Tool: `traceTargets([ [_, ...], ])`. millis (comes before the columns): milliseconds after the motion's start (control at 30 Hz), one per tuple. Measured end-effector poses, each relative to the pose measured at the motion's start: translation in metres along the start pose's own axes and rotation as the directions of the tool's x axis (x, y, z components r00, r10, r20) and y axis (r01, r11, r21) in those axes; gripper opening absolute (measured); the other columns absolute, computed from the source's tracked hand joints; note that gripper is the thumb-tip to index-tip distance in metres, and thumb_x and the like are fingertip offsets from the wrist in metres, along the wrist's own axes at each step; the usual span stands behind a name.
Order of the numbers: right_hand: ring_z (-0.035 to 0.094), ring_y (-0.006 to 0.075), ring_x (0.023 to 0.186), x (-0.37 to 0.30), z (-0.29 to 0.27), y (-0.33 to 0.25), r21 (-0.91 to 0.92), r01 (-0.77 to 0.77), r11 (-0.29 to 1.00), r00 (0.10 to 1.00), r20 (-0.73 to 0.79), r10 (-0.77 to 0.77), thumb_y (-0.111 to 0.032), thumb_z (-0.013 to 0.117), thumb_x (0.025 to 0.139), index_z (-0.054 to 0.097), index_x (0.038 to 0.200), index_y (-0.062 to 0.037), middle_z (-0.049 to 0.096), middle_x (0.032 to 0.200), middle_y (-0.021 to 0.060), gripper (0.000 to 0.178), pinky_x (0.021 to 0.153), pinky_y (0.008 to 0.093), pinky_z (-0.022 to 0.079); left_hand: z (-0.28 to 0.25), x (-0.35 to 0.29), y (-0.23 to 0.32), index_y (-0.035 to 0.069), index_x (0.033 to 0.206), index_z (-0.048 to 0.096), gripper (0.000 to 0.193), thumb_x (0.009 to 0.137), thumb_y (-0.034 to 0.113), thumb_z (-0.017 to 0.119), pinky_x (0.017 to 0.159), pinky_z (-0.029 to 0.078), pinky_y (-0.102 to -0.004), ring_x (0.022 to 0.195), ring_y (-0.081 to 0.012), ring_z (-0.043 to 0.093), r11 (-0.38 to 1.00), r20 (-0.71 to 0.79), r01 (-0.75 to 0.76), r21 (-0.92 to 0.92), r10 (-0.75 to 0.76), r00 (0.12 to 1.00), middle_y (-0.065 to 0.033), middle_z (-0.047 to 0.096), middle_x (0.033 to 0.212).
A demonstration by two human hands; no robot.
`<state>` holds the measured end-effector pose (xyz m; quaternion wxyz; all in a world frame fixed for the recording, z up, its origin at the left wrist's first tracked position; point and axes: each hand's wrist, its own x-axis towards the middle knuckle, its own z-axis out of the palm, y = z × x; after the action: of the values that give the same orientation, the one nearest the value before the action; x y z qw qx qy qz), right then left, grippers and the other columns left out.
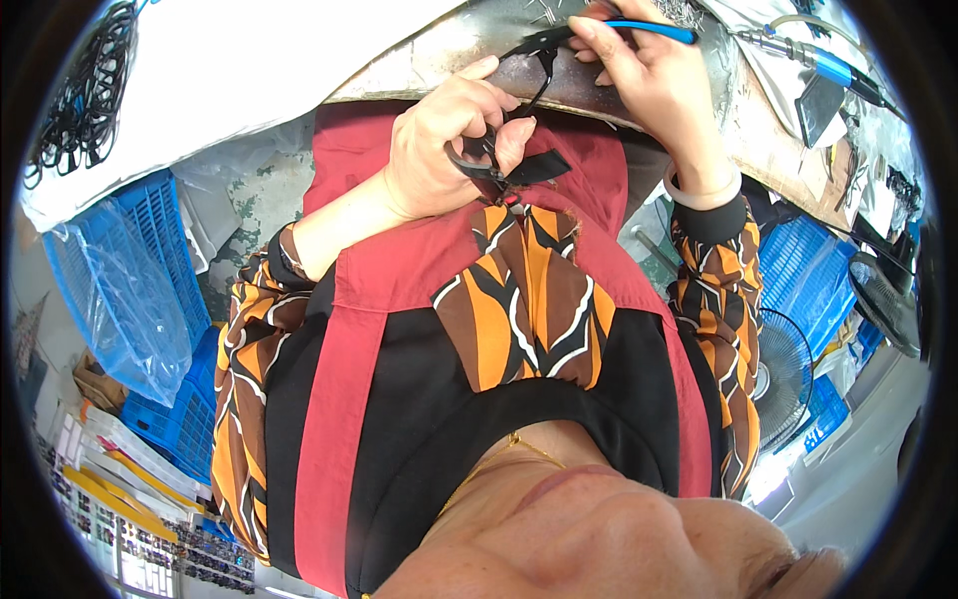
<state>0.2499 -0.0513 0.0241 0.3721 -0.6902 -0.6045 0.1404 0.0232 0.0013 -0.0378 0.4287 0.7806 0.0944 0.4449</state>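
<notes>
A pair of black eyeglasses is held between my two hands, over the near edge of the worktable. My left hand is closed round its lower part, where a dark curved rim shows between thumb and fingers. Up and to the right, my right hand pinches a temple arm, black with a bright blue side, which points to the right. The fingers hide part of the frame and the place where the arm joins it. Beneath the hands lies a grey metal surface with small thin metal pieces.
Several black eyeglass frames are piled on the white sheet at left. A blue-and-black powered screwdriver lies at the far right. Blue crates flank me, one draped in clear plastic. A fan stands to the right.
</notes>
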Motion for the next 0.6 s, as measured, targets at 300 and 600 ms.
traceTargets([
  [300,0.067,0.0162,0.073,-0.031,0.001,0.001,0.471,-0.161,0.867,0.975,-0.059,0.213,-0.011,0.073,0.094,0.067,0.101,-0.0021,0.071,0.088,0.0074,0.013,0.065,0.0292,0.052,-0.004,-0.001,0.001,0.009,0.101,0.036,0.046,0.085,-0.011,0.074,0.098,0.056,-0.0526,0.086,-0.0266,0.073,0.999,0.079,0.018,0.042,-0.021,0.997,-0.0093,0.058,0.087],
  [600,0.069,0.0222,0.081,-0.017,0.001,0.011,0.06,0.063,0.996,0.998,-0.024,-0.062,-0.01,0.076,0.091,0.066,0.102,-0.0007,0.071,0.091,0.0102,0.017,0.072,0.0311,0.054,0.003,0.002,0.003,0.008,0.075,0.043,0.042,0.081,0.006,0.084,0.093,0.06,-0.0442,0.08,-0.0228,0.073,0.997,-0.067,0.08,0.021,-0.078,0.995,-0.0057,0.061,0.076],
])
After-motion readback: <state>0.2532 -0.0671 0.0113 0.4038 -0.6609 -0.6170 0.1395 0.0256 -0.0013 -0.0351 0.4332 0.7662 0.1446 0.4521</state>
